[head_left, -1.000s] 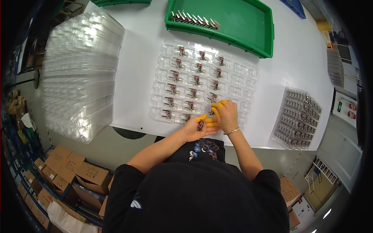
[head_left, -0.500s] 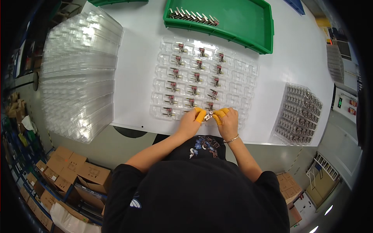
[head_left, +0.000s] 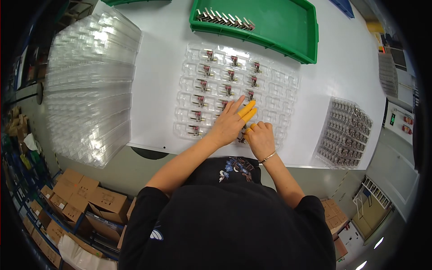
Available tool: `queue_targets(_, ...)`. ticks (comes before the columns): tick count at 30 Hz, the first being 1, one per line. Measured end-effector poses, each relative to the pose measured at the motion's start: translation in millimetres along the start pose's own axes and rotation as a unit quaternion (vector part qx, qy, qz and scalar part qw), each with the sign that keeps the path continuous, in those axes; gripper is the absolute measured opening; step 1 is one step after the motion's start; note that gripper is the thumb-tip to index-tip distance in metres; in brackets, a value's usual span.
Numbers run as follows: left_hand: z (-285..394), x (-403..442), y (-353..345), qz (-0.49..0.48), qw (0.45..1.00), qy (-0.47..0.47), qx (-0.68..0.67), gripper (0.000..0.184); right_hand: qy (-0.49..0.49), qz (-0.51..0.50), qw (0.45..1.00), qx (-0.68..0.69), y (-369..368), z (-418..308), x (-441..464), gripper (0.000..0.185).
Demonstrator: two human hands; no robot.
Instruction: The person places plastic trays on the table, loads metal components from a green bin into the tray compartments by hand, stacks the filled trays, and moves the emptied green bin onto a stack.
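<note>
A clear plastic blister tray (head_left: pixel 281 90) lies in front of me, with small metal parts (head_left: pixel 228 90) with red pieces in three of its columns. My left hand (head_left: pixel 230 122), with yellow finger covers on two fingers, stretches over the third column. Those fingers are straight and reach near a part in it; no object shows in that hand. Beside it, my right hand (head_left: pixel 260 138) has curled fingers at the tray's near edge. A small metal part (head_left: pixel 241 138) shows at its fingertips, partly hidden by both hands.
Behind the tray stands a green bin (head_left: pixel 270 42) holding a row of metal parts (head_left: pixel 225 19). Tall stacks of clear trays (head_left: pixel 92 85) rise at the left. Filled trays (head_left: pixel 344 132) are stacked at the right, close to the table's edge.
Both hands were together at the small metal part near the tray's front edge. My left hand has moved forward and straightened its fingers over the third column; the right stays near the edge.
</note>
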State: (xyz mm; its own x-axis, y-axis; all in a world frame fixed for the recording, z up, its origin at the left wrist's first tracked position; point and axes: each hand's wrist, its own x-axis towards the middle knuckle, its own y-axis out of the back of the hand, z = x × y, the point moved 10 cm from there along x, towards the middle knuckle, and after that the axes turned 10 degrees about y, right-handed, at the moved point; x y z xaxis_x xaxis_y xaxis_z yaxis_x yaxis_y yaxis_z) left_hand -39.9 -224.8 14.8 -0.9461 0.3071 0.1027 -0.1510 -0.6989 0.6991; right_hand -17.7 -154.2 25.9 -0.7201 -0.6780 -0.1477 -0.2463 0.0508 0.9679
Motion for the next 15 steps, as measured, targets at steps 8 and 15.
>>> queue_targets(8, -14.9, -2.0, -25.5, -0.088, 0.994, -0.033, 0.052, 0.05, -0.096, 0.008, 0.989, 0.112, -18.0, 39.0, -3.9, 0.014)
queue_targets(15, 0.8, -25.7, -13.9, -0.071, 0.997, -0.006, -0.027, 0.062, -0.121, 0.077, 0.975, 0.167, -5.0, 81.8, 18.7, 0.023)
